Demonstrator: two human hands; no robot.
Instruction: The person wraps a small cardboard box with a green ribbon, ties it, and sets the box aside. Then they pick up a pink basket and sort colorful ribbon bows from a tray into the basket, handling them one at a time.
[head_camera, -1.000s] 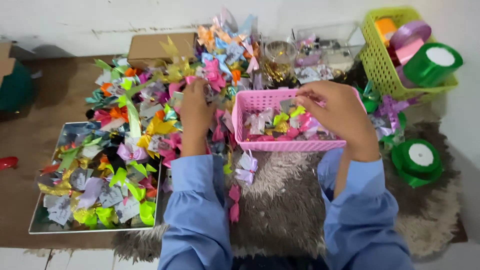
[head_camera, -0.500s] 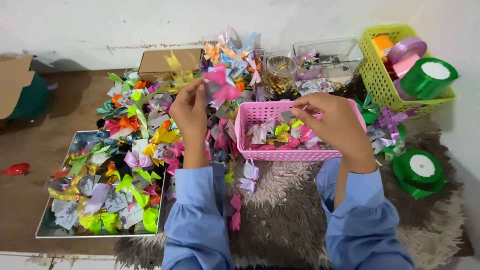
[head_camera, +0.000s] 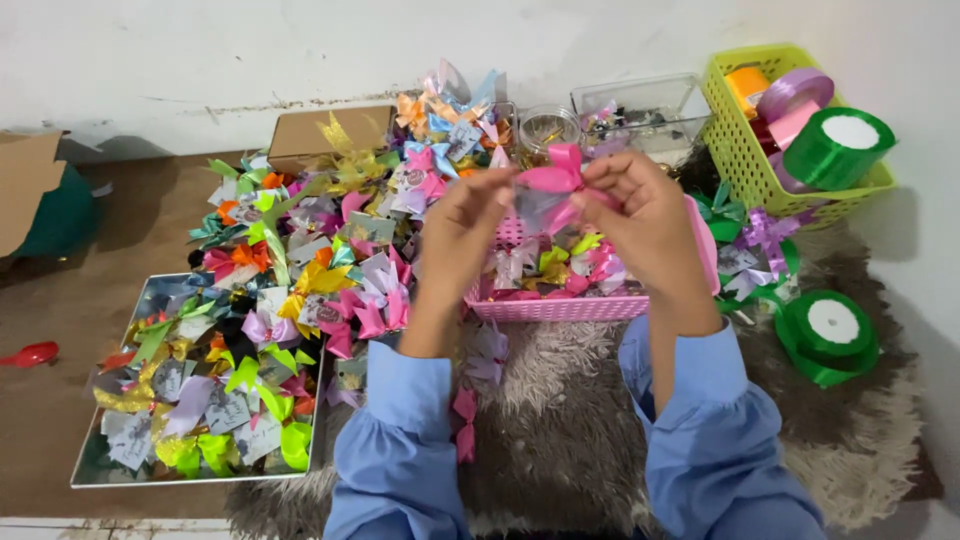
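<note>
Both hands are raised over a pink plastic basket (head_camera: 560, 308) holding several small ribbon bows. My left hand (head_camera: 462, 228) and my right hand (head_camera: 640, 215) pinch a pink ribbon bow (head_camera: 553, 180) between their fingertips, just above the basket. Blue sleeves cover both forearms. A large heap of coloured ribbon bows (head_camera: 320, 260) lies to the left of my left hand.
A flat tray (head_camera: 120, 470) at the left is covered with more bows. A lime basket (head_camera: 745, 150) at the back right holds ribbon rolls, and a green ribbon roll (head_camera: 830, 330) lies on the shaggy rug (head_camera: 560, 440). A clear box (head_camera: 640, 105), a glass jar (head_camera: 548, 128) and cardboard (head_camera: 300, 135) stand behind.
My left hand lifted a pink bow from the heap and brought it to the middle. My right hand rose out of the pink basket and took hold of it too.
</note>
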